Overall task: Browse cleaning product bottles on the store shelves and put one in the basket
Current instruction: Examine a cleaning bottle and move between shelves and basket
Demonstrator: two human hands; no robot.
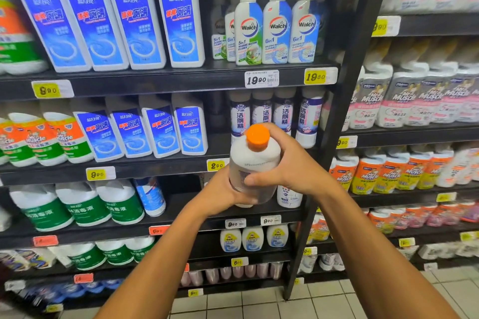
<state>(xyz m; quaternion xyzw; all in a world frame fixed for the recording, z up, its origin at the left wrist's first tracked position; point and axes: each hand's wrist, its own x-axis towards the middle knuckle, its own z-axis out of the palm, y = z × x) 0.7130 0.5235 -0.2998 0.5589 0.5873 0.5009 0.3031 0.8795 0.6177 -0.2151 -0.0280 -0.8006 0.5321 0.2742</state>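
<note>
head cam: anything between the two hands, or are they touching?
In the head view, the orange-capped white bottle sits between them: the left hand holds its lower body and the right hand wraps its upper side.

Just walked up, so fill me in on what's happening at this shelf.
A person is standing at store shelves stocked with cleaning products, holding a white bottle with an orange cap in both hands. The left hand supports its lower part and the right hand wraps its side. The bottle is off the shelf, held up in front of it. No basket is in view.
</note>
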